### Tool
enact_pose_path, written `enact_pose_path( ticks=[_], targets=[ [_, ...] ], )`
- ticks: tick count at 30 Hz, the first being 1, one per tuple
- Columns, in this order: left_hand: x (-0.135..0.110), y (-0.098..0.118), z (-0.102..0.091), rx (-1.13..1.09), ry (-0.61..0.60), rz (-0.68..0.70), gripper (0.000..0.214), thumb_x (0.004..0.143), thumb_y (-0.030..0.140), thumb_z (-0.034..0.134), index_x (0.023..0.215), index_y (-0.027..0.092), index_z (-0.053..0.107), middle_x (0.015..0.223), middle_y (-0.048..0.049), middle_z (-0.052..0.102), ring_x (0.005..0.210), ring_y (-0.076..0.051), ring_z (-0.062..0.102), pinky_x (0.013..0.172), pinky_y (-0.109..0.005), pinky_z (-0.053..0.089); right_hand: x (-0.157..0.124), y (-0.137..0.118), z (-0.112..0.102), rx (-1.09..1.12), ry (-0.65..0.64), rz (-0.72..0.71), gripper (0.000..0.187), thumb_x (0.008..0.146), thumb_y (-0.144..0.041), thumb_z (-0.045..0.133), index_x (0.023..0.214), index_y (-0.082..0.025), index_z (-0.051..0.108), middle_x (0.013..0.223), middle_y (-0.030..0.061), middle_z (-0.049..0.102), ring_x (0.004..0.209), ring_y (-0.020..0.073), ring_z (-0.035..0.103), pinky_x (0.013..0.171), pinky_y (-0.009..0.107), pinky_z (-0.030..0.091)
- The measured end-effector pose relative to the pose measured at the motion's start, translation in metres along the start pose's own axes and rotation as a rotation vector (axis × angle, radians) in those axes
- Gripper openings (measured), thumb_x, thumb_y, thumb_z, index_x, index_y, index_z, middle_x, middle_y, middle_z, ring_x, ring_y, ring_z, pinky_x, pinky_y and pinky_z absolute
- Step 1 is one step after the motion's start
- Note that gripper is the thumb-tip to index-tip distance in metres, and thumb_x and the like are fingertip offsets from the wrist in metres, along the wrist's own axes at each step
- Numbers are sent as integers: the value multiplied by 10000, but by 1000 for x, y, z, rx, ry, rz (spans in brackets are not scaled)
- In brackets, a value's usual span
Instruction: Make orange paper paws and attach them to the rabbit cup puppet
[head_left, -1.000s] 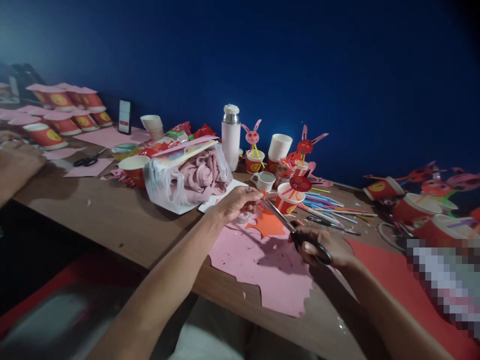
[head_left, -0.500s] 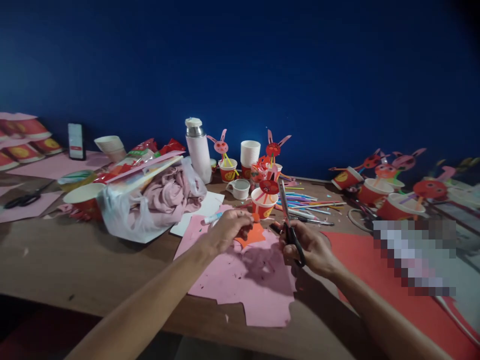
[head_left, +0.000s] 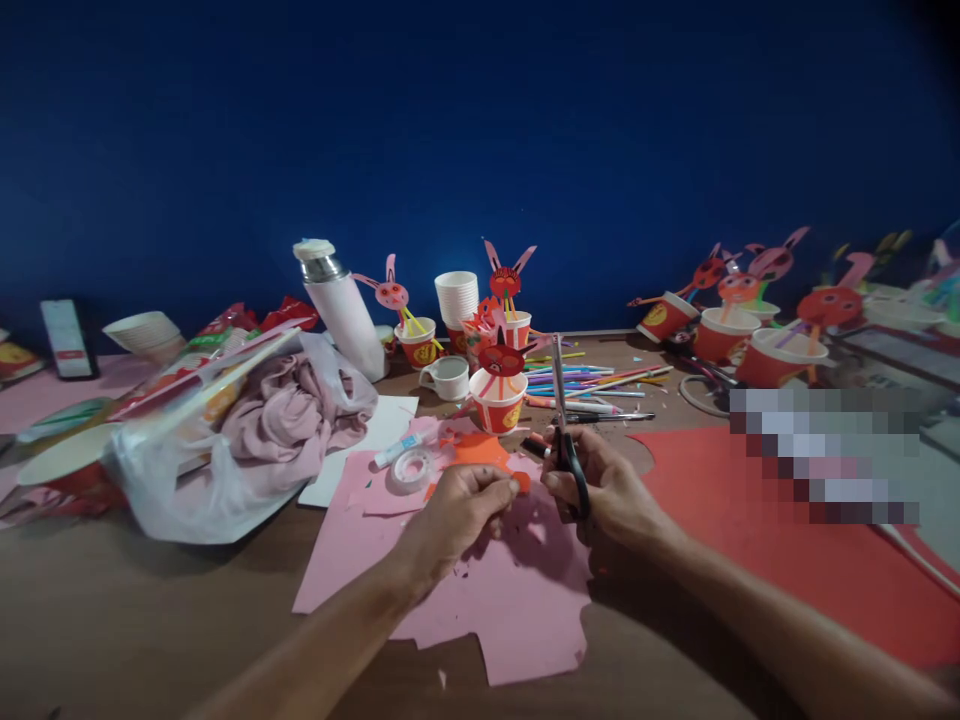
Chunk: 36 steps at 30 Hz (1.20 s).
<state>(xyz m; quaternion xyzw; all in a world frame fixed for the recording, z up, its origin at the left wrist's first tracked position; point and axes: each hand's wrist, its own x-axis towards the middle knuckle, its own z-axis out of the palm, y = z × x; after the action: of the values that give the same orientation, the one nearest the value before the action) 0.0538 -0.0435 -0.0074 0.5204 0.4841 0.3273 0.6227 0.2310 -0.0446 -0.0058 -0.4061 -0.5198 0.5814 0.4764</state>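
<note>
My left hand [head_left: 459, 510] is closed in a pinch on a small orange paper cutout [head_left: 520, 482] above a pink paper sheet [head_left: 480, 590]. My right hand [head_left: 604, 490] grips black-handled scissors [head_left: 562, 420], whose shut blades point up and away from me. Both hands hover close together over the pink sheet. An orange paper scrap [head_left: 474, 449] lies just beyond my left hand, near a roll of clear tape [head_left: 411, 467] and a glue tube [head_left: 399, 450].
A red cup with a red paper face [head_left: 498, 395] stands behind the hands, with coloured straws [head_left: 592, 385], white cups [head_left: 456, 296], a thermos [head_left: 341, 305] and a plastic bag of pink cloth [head_left: 255, 430]. Red paper [head_left: 750, 520] lies right. More rabbit cups [head_left: 750, 320] line the far right.
The view has swung right. The scissors went from cutting at the orange paper to upright with blades shut. My left hand drew nearer, keeping a small orange piece while the larger scrap stays on the table.
</note>
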Motion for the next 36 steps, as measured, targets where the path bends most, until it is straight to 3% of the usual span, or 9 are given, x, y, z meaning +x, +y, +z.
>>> enact_pose_path(
  ticks=[7,16,20,25,30,36],
  targets=[
    [-7,-2,-1,91,-31,-3,274,777,391,520,644,152,529,434,53,449,287,-42,332,274,-158,229,-5,-12,15,-70,-51,45,348,623,-216,682,927,-195,514,730,-30,557,657,99,513,574,213,387],
    [-8,5,0,-103,-150,-75,261,731,347,547,570,142,521,374,48,446,244,-44,325,249,-156,238,-8,-22,22,-87,-28,162,387,584,-243,691,916,-183,502,666,-50,550,609,92,495,555,207,393],
    [-7,2,0,-151,-111,-67,214,690,343,615,663,143,545,412,52,478,274,-39,340,256,-143,241,-11,-27,22,-121,27,227,394,580,-243,691,927,-184,514,671,-46,562,575,89,485,509,203,393],
    [-6,-1,4,-164,-72,-23,264,685,359,661,802,142,564,556,-3,611,353,-65,471,293,-141,287,-12,-24,24,-34,42,173,425,566,-289,705,942,-214,522,701,-32,589,591,115,525,537,230,434],
    [-9,2,14,-240,-10,42,204,688,308,660,711,133,557,514,10,596,400,-66,512,388,-150,375,-12,-15,25,9,26,152,451,576,-334,704,967,-221,508,689,-27,590,646,149,559,558,253,439],
    [-12,5,14,-323,-6,26,141,704,253,617,686,138,538,456,36,544,402,-72,511,427,-166,398,-15,-25,24,-81,24,195,400,574,-326,716,915,-234,529,655,-37,553,617,148,536,544,254,433]
  ],
)
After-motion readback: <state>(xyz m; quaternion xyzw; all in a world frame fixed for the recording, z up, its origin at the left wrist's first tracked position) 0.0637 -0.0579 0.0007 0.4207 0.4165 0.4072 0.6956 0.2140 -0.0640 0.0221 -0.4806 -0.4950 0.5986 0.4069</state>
